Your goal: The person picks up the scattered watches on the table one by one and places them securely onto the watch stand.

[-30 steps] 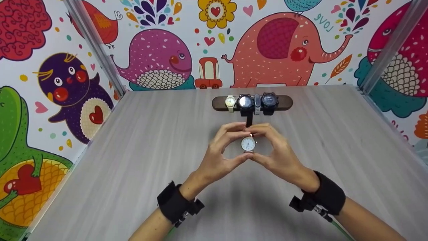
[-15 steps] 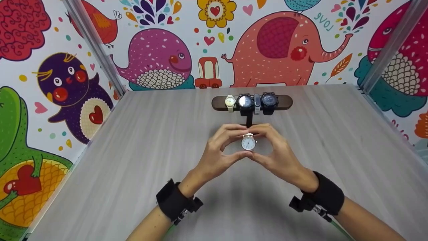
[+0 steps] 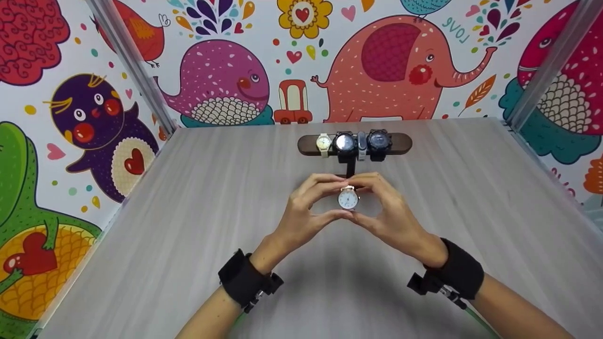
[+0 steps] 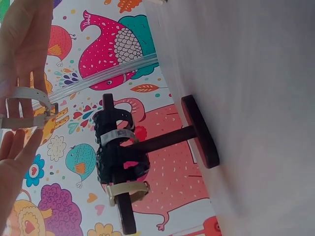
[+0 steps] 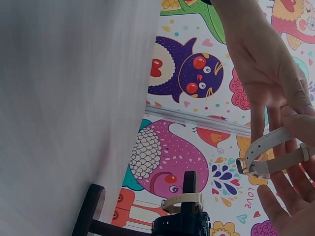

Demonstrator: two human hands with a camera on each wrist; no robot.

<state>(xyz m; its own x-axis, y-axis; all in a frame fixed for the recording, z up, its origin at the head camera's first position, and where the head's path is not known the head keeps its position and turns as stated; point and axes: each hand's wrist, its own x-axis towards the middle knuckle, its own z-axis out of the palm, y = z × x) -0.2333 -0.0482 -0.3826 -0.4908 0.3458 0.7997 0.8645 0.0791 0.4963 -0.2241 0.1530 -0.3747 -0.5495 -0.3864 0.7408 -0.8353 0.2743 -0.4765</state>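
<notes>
A wristwatch (image 3: 348, 197) with a round white dial faces up between both hands in the head view. The left hand (image 3: 300, 210) pinches it from the left, fingertips at its far end and thumb at the near end. From the right, the right hand (image 3: 392, 214) holds it in the same way, both thumbs meeting below the dial. In the right wrist view its pale strap (image 5: 285, 161) hangs as a loop with the buckle (image 5: 241, 166) at the bottom. The same strap (image 4: 32, 94) shows at the left of the left wrist view.
Beyond the hands stands a dark T-shaped watch stand (image 3: 401, 143). On its bar sit a cream watch (image 3: 323, 142), two black watches, one the left black watch (image 3: 345, 142), and a slim grey band (image 3: 362, 145). Cartoon-printed walls enclose the grey table (image 3: 226, 188).
Both hands have shifted very slightly away from the body with the wristwatch, toward the stand. Their grip looks the same.
</notes>
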